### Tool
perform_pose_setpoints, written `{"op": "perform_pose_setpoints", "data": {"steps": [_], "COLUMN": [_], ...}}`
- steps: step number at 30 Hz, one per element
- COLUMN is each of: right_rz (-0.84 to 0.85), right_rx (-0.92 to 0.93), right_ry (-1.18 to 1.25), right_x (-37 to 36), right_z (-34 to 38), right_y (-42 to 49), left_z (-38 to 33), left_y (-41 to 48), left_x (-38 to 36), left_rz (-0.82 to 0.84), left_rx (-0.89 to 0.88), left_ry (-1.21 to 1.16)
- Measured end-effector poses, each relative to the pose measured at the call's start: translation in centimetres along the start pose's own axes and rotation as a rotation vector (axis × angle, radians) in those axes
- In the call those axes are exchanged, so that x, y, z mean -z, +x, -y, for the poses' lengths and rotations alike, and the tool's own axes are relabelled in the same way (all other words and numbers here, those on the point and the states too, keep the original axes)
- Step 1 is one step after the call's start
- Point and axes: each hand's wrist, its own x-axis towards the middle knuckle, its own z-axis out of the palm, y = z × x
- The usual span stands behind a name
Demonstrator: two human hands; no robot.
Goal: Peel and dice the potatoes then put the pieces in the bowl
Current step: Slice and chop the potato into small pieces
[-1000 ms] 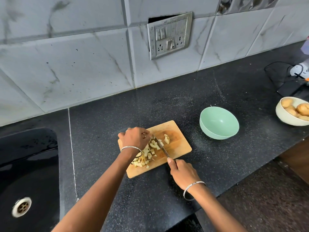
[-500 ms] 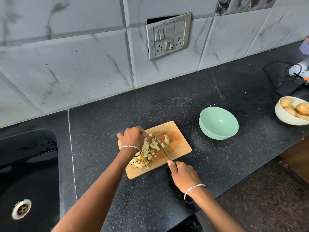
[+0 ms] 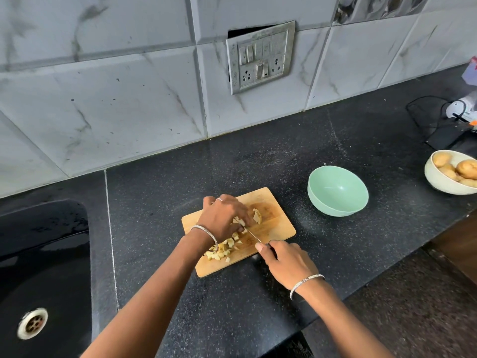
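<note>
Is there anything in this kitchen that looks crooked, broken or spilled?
Yes. The switch plate on the tiled wall sits tilted, and a dark gap shows above its top edge, as if it were loose. The potato pieces lie on the cutting board.

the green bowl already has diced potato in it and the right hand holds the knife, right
No: the head view shows the green bowl empty; the diced potato lies on the cutting board. The right hand does hold the knife.

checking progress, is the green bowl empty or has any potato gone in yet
Empty. The green bowl shows only its bare inside; the diced pieces lie on the cutting board.
</note>
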Motion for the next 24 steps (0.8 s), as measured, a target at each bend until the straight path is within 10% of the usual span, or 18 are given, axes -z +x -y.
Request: {"op": "perform_pose_setpoints", "data": {"steps": [24], "right_rz": [-0.017], "right_rx": [-0.288], "right_ry": [0.481], "right_x": [0.9], "right_z": [-4.8], "right_y": [0.3], "left_z": [-3.7], "left_y": [2.1], "left_x": [-2.5], "left_rz": [-0.185], "left_rx": [0.189], "left_ry": [-0.311]}}
